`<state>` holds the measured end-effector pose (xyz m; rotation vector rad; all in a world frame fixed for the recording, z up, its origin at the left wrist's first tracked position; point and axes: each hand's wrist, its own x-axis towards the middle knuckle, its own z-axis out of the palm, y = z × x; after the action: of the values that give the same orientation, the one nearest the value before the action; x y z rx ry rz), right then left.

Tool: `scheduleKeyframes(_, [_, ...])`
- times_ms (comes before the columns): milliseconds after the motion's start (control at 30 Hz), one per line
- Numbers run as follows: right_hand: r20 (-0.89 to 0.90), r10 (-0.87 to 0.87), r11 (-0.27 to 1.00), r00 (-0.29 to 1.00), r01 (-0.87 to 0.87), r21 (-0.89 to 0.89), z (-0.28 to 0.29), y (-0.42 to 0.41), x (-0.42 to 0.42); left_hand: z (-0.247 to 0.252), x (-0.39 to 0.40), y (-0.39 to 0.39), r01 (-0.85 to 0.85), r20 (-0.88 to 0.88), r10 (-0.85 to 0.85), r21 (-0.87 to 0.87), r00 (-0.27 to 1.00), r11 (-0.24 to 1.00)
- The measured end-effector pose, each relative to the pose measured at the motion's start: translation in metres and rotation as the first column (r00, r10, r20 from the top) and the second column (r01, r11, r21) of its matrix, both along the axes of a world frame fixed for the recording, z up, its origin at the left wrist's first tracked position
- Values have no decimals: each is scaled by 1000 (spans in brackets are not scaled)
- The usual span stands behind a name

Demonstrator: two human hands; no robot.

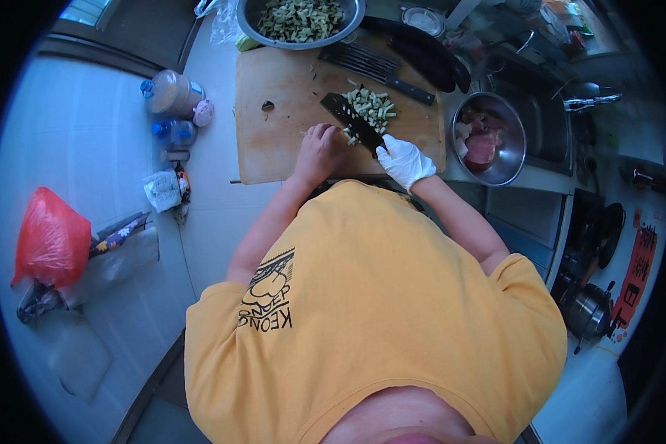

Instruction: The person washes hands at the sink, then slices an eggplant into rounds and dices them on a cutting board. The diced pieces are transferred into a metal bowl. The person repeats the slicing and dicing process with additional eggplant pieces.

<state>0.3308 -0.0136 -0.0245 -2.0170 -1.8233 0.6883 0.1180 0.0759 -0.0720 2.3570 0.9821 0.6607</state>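
My right hand (pixel 405 161), in a white glove, grips a dark-bladed cleaver (pixel 352 121) that lies slanted over the wooden cutting board (pixel 272 155). Diced pale green vegetable (pixel 373 108) is heaped beside the blade, with a few bits on it. Bare and curled, my left hand (pixel 320 147) rests on the board left of the cleaver; whether it holds anything is hidden. Behind the heap lies a slotted-blade knife (pixel 366 64) with a dark handle. A small dark piece (pixel 267 105) sits on the board's left part.
A metal bowl of chopped vegetable (pixel 299 43) stands at the board's far edge, beside whole dark eggplants (pixel 427 58). To the right are a steel bowl (pixel 519 161) with raw meat (pixel 483 147) and a sink (pixel 549 133). Large plastic bottles (pixel 172 94) stand on the floor at left.
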Motion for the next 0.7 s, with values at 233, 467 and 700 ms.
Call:
scheduleKeyframes(233, [-3,-182,982,983,182,45,27,-11,42,-7,28,30,24,-103,-15,86,995,996])
scheduleKeyframes(467, [83,-250,967,965,254,-38,13,-25,74,-6,68,57,96,-221,-88,25,971,995])
scheduleKeyframes(700, [-467,-600,796,649,430,-425,-30,-27,48,-24,110,32,-123,61,123,-4,991,992])
